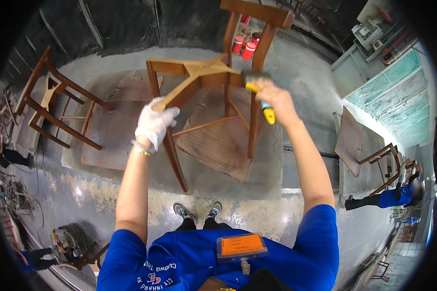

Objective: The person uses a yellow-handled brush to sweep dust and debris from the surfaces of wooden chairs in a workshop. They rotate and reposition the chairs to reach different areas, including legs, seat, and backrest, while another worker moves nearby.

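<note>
Stained grey concrete floor (272, 218) runs around the brown wooden dining-chair frame (213, 78), which stands with its backrest raised, straight ahead of the person. Beneath the chair frame lies a creased brown cardboard sheet (218, 155); left of the frame, a second wooden chair (73, 128) rests tipped over. Dark wall sheeting (126, 24) hangs behind the frame, and red cylindrical containers (249, 50) show past its backrest posts.

Wearing a white glove, the left hand (155, 121) is closed around the near corner of the chair frame's seat, just above a front leg, a gold bracelet (141, 150) at its wrist. Pale crosspieces span the open seat. Bare and curled into a fist, the right hand (277, 102) grips a yellow-handled tool (268, 114) beside the frame's right seat corner, next to a backrest post. The tool's grey head is blurred; whether it touches the wood cannot be told.

Well to the right of the chair frame are pale green panels (395, 80), a leaning brown board (348, 140) and a co-worker in a blue shirt (395, 197).
</note>
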Demonstrator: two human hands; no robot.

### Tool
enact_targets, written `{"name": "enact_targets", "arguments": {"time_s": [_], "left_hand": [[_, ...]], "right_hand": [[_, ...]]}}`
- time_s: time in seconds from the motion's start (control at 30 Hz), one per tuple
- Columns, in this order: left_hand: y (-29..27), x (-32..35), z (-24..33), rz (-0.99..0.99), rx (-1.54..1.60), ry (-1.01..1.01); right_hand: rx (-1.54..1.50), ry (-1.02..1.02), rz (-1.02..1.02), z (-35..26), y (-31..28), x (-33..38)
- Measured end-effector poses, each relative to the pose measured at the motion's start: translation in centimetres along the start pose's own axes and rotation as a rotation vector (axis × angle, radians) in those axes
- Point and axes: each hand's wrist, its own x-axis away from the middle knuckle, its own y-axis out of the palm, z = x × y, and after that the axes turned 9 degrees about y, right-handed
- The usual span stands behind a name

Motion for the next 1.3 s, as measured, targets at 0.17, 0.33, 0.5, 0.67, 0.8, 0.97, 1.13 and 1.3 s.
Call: {"name": "enact_targets", "arguments": {"time_s": [0.17, 0.33, 0.5, 0.67, 0.8, 0.97, 1.13, 1.3], "left_hand": [[0.8, -4.2, -1.0, 0.296, -0.058, 0.255], [-0.4, -9.2, -0.7, 0.212, 0.000, 0.348], [-1.9, -13.6, -0.7, 0.199, -0.129, 0.372], [-3.2, -17.6, -0.3, 0.131, -0.353, 0.433], [-2.4, -18.9, 0.7, 0.127, -0.306, 0.378], [-0.9, -19.0, 1.8, 0.362, -0.065, 0.251], [-1.5, -19.4, 1.8, 0.208, -0.289, 0.415], [-1.7, -20.4, 1.6, 0.175, -0.227, 0.450]], "right_hand": [[0.113, -0.123, -0.119, 4.5, 7.5, 6.3], [0.148, -0.025, -0.887, 3.6, 15.3, 19.0], [-0.046, -0.058, -0.339, 7.0, 13.2, 6.7], [0.279, -0.143, -0.093, 7.7, 13.4, 3.1], [0.449, -0.173, -0.605, 1.6, 17.7, 15.5], [0.166, 0.092, -0.874, 3.7, 17.8, 13.1], [0.223, -0.095, -0.003, 8.2, 16.4, 3.8], [0.424, -0.135, -0.700, 2.8, 17.6, 17.0]]}}
